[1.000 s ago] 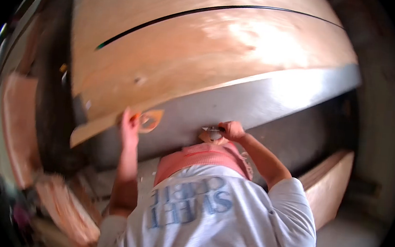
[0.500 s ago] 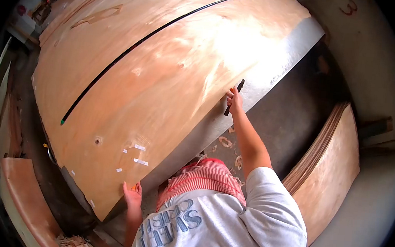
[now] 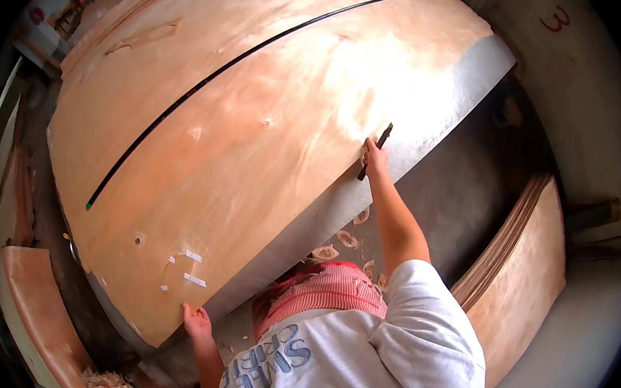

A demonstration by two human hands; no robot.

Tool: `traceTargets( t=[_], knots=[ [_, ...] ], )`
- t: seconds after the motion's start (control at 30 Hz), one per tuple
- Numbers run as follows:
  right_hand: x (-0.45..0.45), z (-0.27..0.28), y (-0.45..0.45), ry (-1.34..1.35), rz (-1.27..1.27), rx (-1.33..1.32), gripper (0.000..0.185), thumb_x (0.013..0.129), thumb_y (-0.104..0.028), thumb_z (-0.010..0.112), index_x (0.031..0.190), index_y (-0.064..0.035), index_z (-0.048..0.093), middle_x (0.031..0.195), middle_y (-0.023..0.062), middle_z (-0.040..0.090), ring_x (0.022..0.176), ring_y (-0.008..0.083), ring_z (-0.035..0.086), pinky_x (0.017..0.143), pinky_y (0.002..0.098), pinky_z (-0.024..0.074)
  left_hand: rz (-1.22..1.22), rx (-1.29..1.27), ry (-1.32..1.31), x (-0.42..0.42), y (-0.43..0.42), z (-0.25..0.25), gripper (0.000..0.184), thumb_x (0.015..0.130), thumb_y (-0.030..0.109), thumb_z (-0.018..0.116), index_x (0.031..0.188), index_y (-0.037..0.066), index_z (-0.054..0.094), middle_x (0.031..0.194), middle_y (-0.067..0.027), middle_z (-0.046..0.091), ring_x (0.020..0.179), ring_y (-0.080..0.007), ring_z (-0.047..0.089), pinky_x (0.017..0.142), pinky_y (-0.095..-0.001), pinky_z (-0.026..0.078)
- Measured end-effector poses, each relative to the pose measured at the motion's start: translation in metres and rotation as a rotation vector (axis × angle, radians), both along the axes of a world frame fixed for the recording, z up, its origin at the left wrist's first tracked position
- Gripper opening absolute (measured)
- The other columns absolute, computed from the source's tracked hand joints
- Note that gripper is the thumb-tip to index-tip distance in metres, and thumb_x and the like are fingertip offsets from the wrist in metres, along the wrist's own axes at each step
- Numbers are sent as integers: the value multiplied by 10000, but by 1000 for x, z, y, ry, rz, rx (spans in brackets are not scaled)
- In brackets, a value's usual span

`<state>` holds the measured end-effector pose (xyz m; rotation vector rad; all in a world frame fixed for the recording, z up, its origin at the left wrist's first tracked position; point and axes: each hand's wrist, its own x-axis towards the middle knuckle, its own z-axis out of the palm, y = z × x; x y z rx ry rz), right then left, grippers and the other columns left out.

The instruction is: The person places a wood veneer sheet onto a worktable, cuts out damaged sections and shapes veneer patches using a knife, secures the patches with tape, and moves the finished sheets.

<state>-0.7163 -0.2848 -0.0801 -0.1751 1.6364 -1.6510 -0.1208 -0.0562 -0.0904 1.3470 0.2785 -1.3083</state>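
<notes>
Pale wood in one broad sheet [image 3: 254, 168] covers most of the table [image 3: 416, 148], leaving a grey band of its top bare along the side nearest the person. Over that side, the right hand [image 3: 376, 157] has its fingers closed around a slim dark tool [image 3: 385, 135], which slants with one end pointing up and away; it sits where the wood's edge meets the grey surface. Farther down, the left hand [image 3: 198, 322] is at the sheet's near edge, close to its lower corner, fingers partly spread; whether it pinches the edge or only rests against it, I cannot tell. White strips [image 3: 195, 280] lie on the wood just above that hand, with a dark knot [image 3: 138, 239] to their left. Across the sheet runs a long black rod [image 3: 210, 78], well apart from both hands. Curled wood scraps [image 3: 325, 253] litter the floor beside the person's striped apron [image 3: 325, 290], and a stack of boards [image 3: 518, 283] stands to the right.
</notes>
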Motion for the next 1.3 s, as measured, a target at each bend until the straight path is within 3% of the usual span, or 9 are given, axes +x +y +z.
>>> traceTargets(
  t=[0.47,0.53,0.67,0.73,0.8,0.9,0.97,1.07,1.3],
  knots=[
    [11,-27,27,-268,-2,20,211,780,-234,630,718,-164,441,542,-77,375,384,44,304,351,204,191,224,157,-348,18,-2,-64,325,795,339,566,986,78,535,923,-19,574,812,-117,529,658,-239,449],
    [0,-50,41,-202,47,82,192,779,-264,628,725,-126,507,550,-55,445,367,52,303,340,208,214,90,324,-367,8,-3,-40,345,800,390,548,881,55,564,730,-24,595,583,-112,547,480,-214,451],
    [-27,-62,62,164,36,249,181,785,-243,562,811,-63,560,541,-18,443,404,66,327,361,224,255,-932,607,-385,-12,-26,68,453,833,478,444,780,47,571,590,-79,593,470,-148,570,415,-240,431],
    [-13,-22,62,242,286,260,158,825,-182,537,902,-48,566,580,-14,445,423,43,321,396,177,252,-1159,434,-617,-2,-35,90,468,837,480,439,760,37,568,583,-81,587,468,-151,566,394,-253,410],
    [18,-15,49,334,549,122,200,855,-106,484,1024,-20,549,650,12,490,454,50,346,424,184,299,-949,401,-753,26,-50,87,471,840,480,437,776,28,557,636,-84,599,537,-141,587,424,-274,415],
    [77,-20,-9,264,1035,-199,465,774,100,372,1233,28,387,1216,90,451,634,72,444,522,199,407,-772,483,-1255,61,-78,54,483,829,475,442,985,25,527,940,-124,579,843,-210,569,668,-367,438],
    [149,20,-32,792,1339,83,436,838,-56,409,1267,-132,397,775,91,610,524,109,478,486,250,422,-852,638,-1570,58,-92,45,565,810,485,451,1155,37,448,1177,-145,468,1079,-242,454,867,-432,354],
    [205,4,-57,1567,1498,151,402,840,-337,452,1207,-173,452,737,149,609,665,307,589,594,419,453,-966,643,-1782,47,-105,28,710,780,515,467,1283,38,316,1347,-140,285,1249,-247,254,1006,-482,172],
    [204,22,-31,1527,1385,490,407,839,-373,419,1232,-267,407,796,154,615,732,335,587,647,438,455,-1185,375,-1781,6,-58,43,863,729,586,477,1302,-20,254,1370,-164,234,1290,-251,167,1035,-495,47]
  ],
)
